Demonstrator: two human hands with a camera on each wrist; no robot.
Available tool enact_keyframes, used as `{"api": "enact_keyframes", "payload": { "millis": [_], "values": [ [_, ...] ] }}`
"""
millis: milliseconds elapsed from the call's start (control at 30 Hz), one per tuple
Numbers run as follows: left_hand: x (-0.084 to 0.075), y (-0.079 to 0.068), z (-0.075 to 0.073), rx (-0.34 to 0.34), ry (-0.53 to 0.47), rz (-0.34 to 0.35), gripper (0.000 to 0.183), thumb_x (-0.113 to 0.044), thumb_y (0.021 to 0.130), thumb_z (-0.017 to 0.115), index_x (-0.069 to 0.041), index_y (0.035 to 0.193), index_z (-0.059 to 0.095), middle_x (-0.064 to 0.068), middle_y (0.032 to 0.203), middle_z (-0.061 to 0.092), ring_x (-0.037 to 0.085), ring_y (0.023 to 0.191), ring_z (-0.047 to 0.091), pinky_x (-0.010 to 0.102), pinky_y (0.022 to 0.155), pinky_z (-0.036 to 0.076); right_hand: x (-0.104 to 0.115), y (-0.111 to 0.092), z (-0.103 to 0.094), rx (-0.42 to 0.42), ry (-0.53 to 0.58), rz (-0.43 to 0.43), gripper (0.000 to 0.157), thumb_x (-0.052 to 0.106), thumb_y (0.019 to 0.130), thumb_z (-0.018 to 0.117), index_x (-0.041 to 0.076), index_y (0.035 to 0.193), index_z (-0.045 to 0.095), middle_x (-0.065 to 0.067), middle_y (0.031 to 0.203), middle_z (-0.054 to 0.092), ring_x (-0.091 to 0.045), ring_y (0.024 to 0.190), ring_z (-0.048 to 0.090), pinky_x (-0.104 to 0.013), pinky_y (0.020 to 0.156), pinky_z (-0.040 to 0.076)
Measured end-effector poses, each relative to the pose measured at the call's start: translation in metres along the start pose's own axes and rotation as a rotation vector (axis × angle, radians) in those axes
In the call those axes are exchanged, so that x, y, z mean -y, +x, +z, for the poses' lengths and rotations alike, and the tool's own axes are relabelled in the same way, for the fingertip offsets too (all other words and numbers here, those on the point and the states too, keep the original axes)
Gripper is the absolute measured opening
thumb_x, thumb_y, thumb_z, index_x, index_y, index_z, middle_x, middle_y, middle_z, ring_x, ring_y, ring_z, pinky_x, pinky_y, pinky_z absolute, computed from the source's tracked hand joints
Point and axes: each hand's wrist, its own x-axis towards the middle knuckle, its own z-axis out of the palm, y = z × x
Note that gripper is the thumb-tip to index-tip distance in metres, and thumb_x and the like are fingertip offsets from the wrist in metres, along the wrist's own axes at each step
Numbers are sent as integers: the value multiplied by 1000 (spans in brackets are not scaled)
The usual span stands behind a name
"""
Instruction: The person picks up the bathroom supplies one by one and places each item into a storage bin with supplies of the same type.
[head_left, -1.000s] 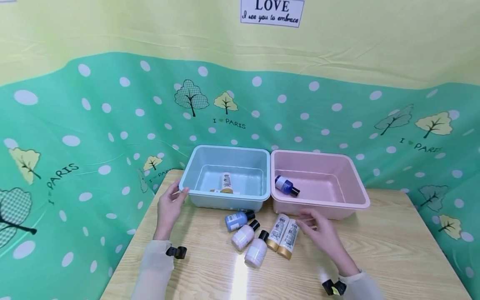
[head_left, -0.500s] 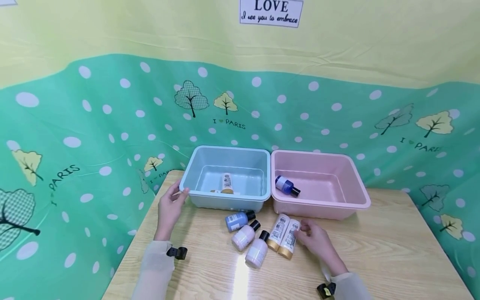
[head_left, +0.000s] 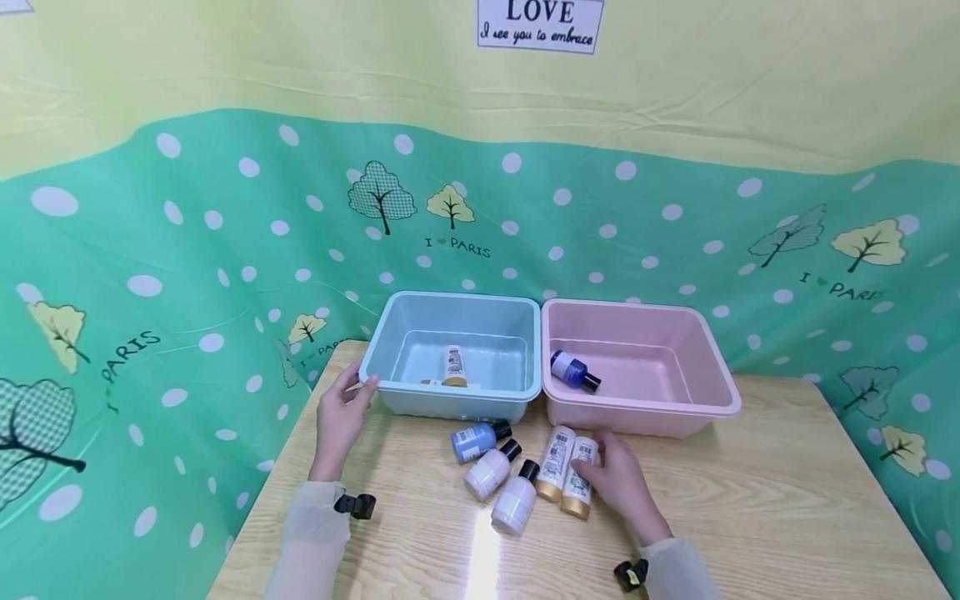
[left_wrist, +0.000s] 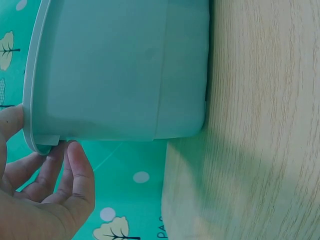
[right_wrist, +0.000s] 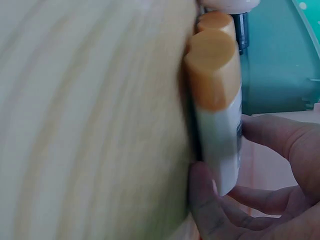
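Observation:
My left hand (head_left: 341, 421) grips the near left corner of the light blue bin (head_left: 450, 400). In the left wrist view its thumb lies at the rim and the other fingers curl below it. My right hand (head_left: 624, 482) pinches a white tube with a gold cap (head_left: 577, 490). In the right wrist view the thumb is on the tube's printed face and fingers reach round its other end. A second gold-capped white tube (head_left: 556, 462) lies just left of it. Farther left are a blue bottle (head_left: 472, 443) and two pale pink bottles with black caps, one pink bottle (head_left: 487, 475) beside another pink bottle (head_left: 513, 504).
A pink bin (head_left: 637, 408) stands right of the blue one, holding a dark blue bottle (head_left: 572, 370). Inside the blue bin lies a white tube (head_left: 453, 365), with another item partly hidden by the front wall. A patterned cloth (head_left: 637, 225) hangs behind the wooden table (head_left: 787, 500).
My right hand has moved left onto the right-hand tube and taken hold of it. That tube has shifted slightly away from its neighbour. The left hand stays on the bin.

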Motion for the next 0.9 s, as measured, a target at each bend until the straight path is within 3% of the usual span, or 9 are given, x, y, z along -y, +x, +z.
{"api": "enact_keyframes", "payload": {
  "millis": [133,367,733,900],
  "values": [
    [0,0,1,1,-1,-7,58,-48,83,62,-20,133,51,12,122,56,23,99,56,20,68,53,3,1,0,8,13,0,62,14,71,78,-2,123,49,-14,102,57,-24,86,53,-38,73,48],
    [-2,0,2,-1,-4,-2,53,-37,87,63,-16,134,49,10,122,56,23,99,56,21,67,53,5,-1,-2,50,52,30,61,11,72,77,0,124,48,-11,94,55,-20,78,52,-30,63,45],
    [1,0,2,-11,-16,6,55,-42,85,63,-19,133,50,9,120,57,21,97,57,24,67,54,2,-4,-3,91,117,97,67,10,72,76,4,130,44,-10,92,57,-18,72,53,-28,58,48],
    [2,-1,2,-12,-27,18,49,-34,87,64,-19,132,51,10,118,58,20,96,57,23,65,54,1,-4,-5,106,164,122,65,12,73,77,5,129,45,-10,96,57,-20,80,56,-31,66,52]
  ]
}}
